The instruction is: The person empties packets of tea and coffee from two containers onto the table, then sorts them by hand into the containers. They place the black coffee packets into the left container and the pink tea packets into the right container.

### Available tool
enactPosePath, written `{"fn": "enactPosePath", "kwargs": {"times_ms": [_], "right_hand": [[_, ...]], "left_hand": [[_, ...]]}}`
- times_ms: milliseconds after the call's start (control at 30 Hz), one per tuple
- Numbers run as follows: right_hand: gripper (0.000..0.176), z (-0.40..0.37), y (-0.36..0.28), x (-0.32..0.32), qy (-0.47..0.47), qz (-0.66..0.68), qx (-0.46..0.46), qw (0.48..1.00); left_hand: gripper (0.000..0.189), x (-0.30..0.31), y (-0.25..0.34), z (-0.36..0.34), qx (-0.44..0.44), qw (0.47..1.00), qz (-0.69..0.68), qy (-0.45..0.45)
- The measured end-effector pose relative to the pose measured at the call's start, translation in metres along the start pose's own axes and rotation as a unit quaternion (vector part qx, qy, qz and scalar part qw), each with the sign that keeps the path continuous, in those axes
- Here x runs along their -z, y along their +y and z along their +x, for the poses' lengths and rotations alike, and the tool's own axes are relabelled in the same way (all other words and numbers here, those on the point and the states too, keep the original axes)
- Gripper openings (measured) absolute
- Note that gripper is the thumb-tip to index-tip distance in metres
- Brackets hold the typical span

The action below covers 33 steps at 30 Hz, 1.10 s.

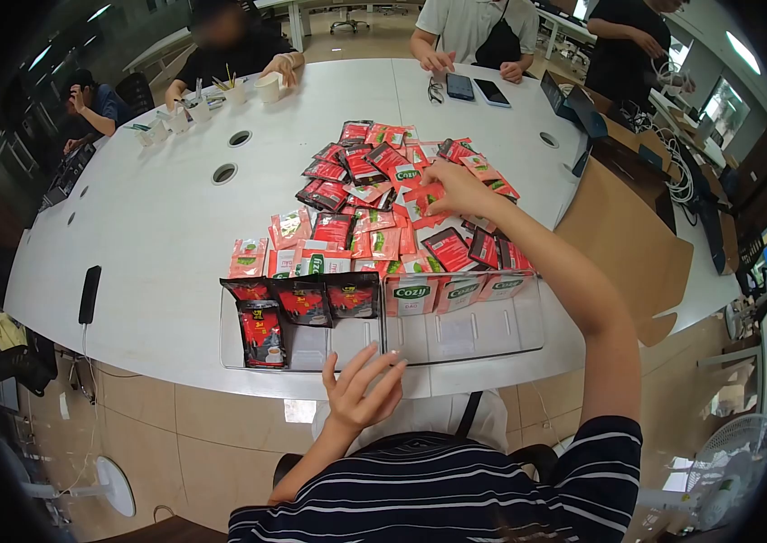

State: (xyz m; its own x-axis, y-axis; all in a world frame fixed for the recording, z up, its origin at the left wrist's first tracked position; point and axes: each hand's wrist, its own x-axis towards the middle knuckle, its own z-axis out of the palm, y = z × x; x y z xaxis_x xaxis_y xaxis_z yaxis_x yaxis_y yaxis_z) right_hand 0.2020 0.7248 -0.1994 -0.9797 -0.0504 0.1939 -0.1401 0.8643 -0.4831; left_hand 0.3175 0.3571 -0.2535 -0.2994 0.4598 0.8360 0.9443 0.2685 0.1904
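Observation:
My right hand (pixel 456 192) reaches over the heap of sachets, its fingers pinching a pink Cozy tea sachet (pixel 420 206). Black-and-red coffee sachets (pixel 364 168) lie mixed with the pink ones in the heap. Close to me is a clear two-compartment tray (pixel 465 340). Several coffee sachets (pixel 262 335) stand in its left compartment; pink Cozy sachets (pixel 411 296) stand along the back of the right one. My left hand (pixel 365 391) is open and holds nothing, its fingers spread at the tray's front edge near the divider.
A black phone (pixel 89 294) with a cable lies at left. Two more phones (pixel 459 87) and glasses (pixel 436 92) lie at the far side before a seated person. White cups (pixel 268 88) stand near another person's hand. Cardboard (pixel 623 235) and cables (pixel 673 167) occupy the right side.

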Motion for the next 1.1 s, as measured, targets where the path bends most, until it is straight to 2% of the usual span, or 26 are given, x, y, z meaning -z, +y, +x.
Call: {"fn": "enactPosePath", "kwargs": {"times_ms": [67, 133, 167, 267, 300, 400, 467, 500, 533, 600, 633, 733, 767, 867, 900, 1000, 1100], "right_hand": [[0.064, 0.0, -0.012, 0.011, 0.01, 0.031, -0.032, 0.999], [0.075, -0.008, -0.028, 0.016, 0.011, 0.073, -0.098, 0.992], [0.064, -0.008, -0.014, 0.015, -0.019, 0.154, -0.11, 0.982], [0.041, -0.025, -0.045, 0.033, 0.035, 0.052, -0.116, 0.991], [0.023, -0.034, -0.046, 0.035, 0.103, 0.02, 0.007, 0.994], [0.024, -0.068, -0.102, 0.051, 0.186, 0.096, 0.045, 0.977], [0.029, -0.096, -0.141, 0.059, 0.255, 0.028, 0.111, 0.96], [0.032, -0.111, -0.156, 0.056, 0.288, -0.005, 0.128, 0.949], [0.035, -0.126, -0.169, 0.048, 0.318, -0.038, 0.144, 0.936], [0.032, -0.147, -0.188, 0.029, 0.365, -0.122, 0.227, 0.895], [0.032, -0.159, -0.196, 0.02, 0.341, -0.133, 0.232, 0.901], [0.033, -0.181, -0.208, -0.013, 0.285, -0.124, 0.209, 0.927], [0.034, -0.184, -0.209, -0.024, 0.268, -0.115, 0.196, 0.936], [0.04, -0.189, -0.212, -0.039, 0.269, -0.156, 0.189, 0.931], [0.041, -0.189, -0.209, -0.041, 0.258, -0.141, 0.192, 0.936], [0.04, -0.193, -0.216, -0.039, 0.247, -0.077, 0.182, 0.949], [0.038, -0.195, -0.209, -0.044, 0.296, -0.077, 0.161, 0.938]], "left_hand": [[0.035, 0.0, 0.001, 0.003, 0.041, 0.999, 0.001, 0.002], [0.033, 0.003, 0.001, 0.004, 0.036, 0.999, -0.013, 0.0], [0.034, 0.003, 0.0, 0.005, 0.029, 0.999, -0.018, -0.003], [0.034, 0.005, 0.0, 0.008, 0.019, 0.999, -0.037, -0.005], [0.035, 0.007, 0.001, 0.009, 0.018, 0.999, -0.044, -0.007], [0.029, 0.011, 0.004, 0.023, 0.036, 0.985, -0.169, 0.004], [0.035, 0.016, 0.013, 0.028, 0.093, 0.955, -0.281, -0.022], [0.039, 0.017, 0.018, 0.032, 0.12, 0.934, -0.336, -0.033], [0.046, 0.017, 0.023, 0.041, 0.173, 0.891, -0.418, -0.035], [0.062, 0.013, 0.033, 0.06, 0.268, 0.777, -0.569, -0.033], [0.081, -0.001, 0.032, 0.048, 0.254, 0.737, -0.624, -0.052], [0.078, -0.012, 0.043, 0.028, 0.285, 0.608, -0.736, -0.086], [0.073, -0.008, 0.045, 0.025, 0.317, 0.634, -0.691, -0.14], [0.063, -0.007, 0.056, 0.043, 0.385, 0.623, -0.678, -0.062], [0.059, -0.004, 0.057, 0.044, 0.407, 0.589, -0.697, -0.046], [0.05, 0.003, 0.061, 0.061, 0.446, 0.557, -0.7, 0.024], [0.045, -0.002, 0.058, 0.053, 0.472, 0.606, -0.639, 0.03]]}}
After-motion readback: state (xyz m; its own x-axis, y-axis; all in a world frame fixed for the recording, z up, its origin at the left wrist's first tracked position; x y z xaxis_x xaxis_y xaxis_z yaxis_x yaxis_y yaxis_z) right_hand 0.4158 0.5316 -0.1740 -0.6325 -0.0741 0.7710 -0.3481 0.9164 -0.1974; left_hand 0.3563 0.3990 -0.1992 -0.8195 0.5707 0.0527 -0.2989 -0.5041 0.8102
